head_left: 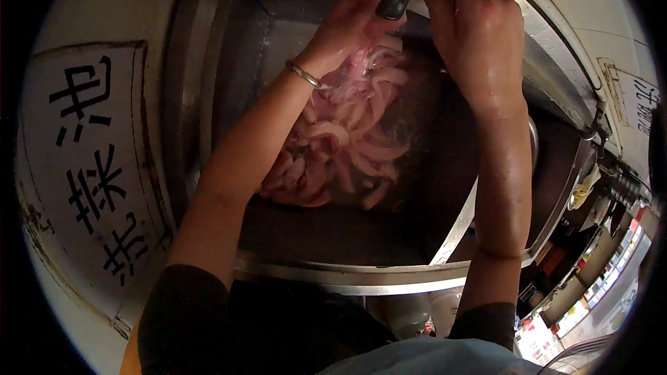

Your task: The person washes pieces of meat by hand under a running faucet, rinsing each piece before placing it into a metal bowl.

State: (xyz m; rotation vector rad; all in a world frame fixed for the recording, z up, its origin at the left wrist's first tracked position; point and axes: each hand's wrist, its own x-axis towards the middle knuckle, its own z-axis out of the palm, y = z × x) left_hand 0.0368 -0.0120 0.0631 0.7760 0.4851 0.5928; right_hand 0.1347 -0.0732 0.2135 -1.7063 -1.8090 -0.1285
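Observation:
Pale pink strips of raw meat (340, 135) lie heaped in the dark metal sink (278, 236), apparently in water. My left hand (344, 33), with a bangle on its wrist, is at the far side of the heap, just under the dark end of a tap spout (394, 1). Pink meat (379, 30) shows at its curled fingers, which are partly hidden. Above and to the right, my right hand (476, 35) has thumb and fingers closed around the tap spout near the top edge of the view.
A metal divider (457, 222) separates the sink from a second basin (559, 167) on the right. The front rim (347, 279) runs before my body. On the left wall is a sign (90, 160) with large black characters. Shelves with goods (590, 271) stand at right.

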